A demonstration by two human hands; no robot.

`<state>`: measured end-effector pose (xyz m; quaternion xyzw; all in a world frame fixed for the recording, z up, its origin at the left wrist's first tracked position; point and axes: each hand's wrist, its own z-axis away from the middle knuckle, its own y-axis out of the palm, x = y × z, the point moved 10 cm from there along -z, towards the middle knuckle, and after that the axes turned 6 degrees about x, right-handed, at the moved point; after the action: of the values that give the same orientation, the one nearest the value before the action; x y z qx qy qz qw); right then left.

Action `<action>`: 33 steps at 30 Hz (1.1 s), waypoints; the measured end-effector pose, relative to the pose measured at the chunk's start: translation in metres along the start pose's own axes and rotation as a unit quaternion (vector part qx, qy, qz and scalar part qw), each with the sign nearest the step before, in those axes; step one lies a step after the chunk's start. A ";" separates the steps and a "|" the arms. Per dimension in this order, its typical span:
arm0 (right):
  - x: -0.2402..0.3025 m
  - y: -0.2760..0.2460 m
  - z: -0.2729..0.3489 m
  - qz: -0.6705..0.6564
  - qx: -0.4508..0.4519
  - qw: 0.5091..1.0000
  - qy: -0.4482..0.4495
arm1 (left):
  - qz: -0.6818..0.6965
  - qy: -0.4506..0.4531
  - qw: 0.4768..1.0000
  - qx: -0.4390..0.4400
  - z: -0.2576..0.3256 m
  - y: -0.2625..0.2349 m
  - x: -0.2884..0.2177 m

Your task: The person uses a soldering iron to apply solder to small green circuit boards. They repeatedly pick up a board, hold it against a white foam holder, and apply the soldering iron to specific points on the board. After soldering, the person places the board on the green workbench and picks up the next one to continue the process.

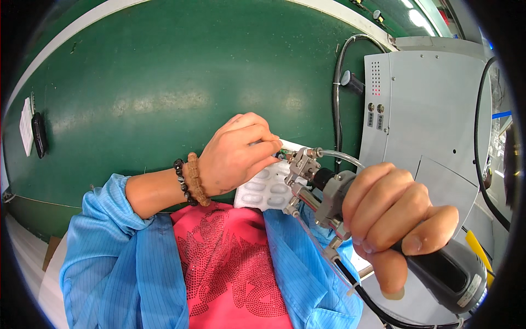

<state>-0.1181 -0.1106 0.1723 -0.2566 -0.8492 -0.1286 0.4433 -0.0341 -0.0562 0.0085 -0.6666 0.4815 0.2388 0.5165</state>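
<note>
My right hand (pixel 392 219) is wrapped round the dark body of a handheld power screwdriver (pixel 446 274). Its metal head (pixel 304 164), fitted with clear tubes, points left toward my other hand. My left hand (pixel 238 151) is closed in a pinch beside that head, fingertips close to the tool's tip. Whatever it pinches is mostly hidden; a bit of green shows by the fingertips. Beneath both lies a white plastic tray (pixel 263 192) with rounded oval pockets, partly covered by my left hand and the tool.
A grey machine cabinet (pixel 416 109) with indicator lights and two round buttons stands on the right. A black cable (pixel 337 98) loops beside it, near a small dark cylinder (pixel 353 82). On the green tabletop (pixel 164 71), a black case (pixel 38 134) and white paper (pixel 26 126) lie far left.
</note>
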 end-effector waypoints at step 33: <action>0.054 -0.025 0.026 -0.027 0.013 0.996 -0.079 | -0.450 -0.095 0.869 -0.184 -0.126 -0.247 0.166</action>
<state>-0.1760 -0.1023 0.2019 -0.2369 -0.8900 -0.1083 0.3742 0.2330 -0.2365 0.0312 -0.8681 0.0252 0.1263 0.4793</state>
